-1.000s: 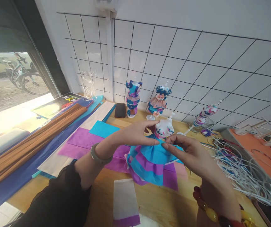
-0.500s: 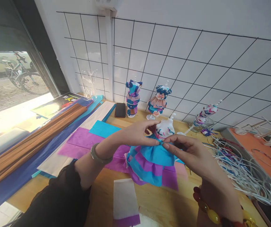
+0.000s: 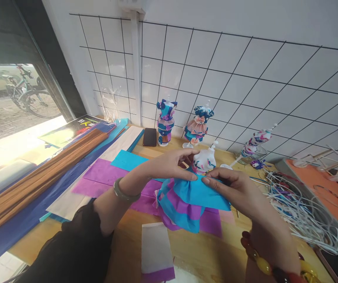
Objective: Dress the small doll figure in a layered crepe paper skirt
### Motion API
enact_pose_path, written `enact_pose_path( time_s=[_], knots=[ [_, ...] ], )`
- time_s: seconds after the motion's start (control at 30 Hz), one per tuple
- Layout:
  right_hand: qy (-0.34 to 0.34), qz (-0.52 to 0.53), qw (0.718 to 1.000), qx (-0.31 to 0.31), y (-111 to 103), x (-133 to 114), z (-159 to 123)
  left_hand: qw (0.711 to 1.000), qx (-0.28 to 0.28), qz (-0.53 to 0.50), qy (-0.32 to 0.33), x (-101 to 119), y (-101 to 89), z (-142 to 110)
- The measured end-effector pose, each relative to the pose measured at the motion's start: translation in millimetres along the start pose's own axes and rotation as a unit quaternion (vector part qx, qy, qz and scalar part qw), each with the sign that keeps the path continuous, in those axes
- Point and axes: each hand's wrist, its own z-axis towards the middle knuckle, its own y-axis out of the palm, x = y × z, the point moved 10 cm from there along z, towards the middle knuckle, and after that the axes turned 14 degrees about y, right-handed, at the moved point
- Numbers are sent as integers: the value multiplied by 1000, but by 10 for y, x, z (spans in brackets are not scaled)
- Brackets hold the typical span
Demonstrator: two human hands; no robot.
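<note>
A small white dress form with pink and teal marks stands before me, wearing a tiered skirt of blue and purple crepe paper. Around its waist lies a blue crepe paper strip, gathered on the left and flat on the right. My left hand pinches the gathered part against the waist, thumb in front and fingers behind the form. My right hand grips the strip's top edge between thumb and forefinger, just right of the left thumb. The fingers behind the form are partly hidden.
Two dressed mini forms and a phone stand by the grid wall. Crepe paper rolls and sheets cover the left. A tangle of white cords and an orange-topped box are right. A pale paper piece lies in front.
The right part of the blue strip has swung up and out to the right, now flatter and spread. Both hands have shifted only slightly at the waist.
</note>
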Motion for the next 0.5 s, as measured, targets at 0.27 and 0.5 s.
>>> enact_pose_path(
  time_s=[0.27, 0.5],
  knots=[
    [8, 30, 999, -24, 6, -17, -80, 999, 3, 44, 17, 116, -15, 19],
    [-53, 13, 998, -29, 45, -155, -91, 997, 3, 64, 32, 241, 13, 37]
  ],
)
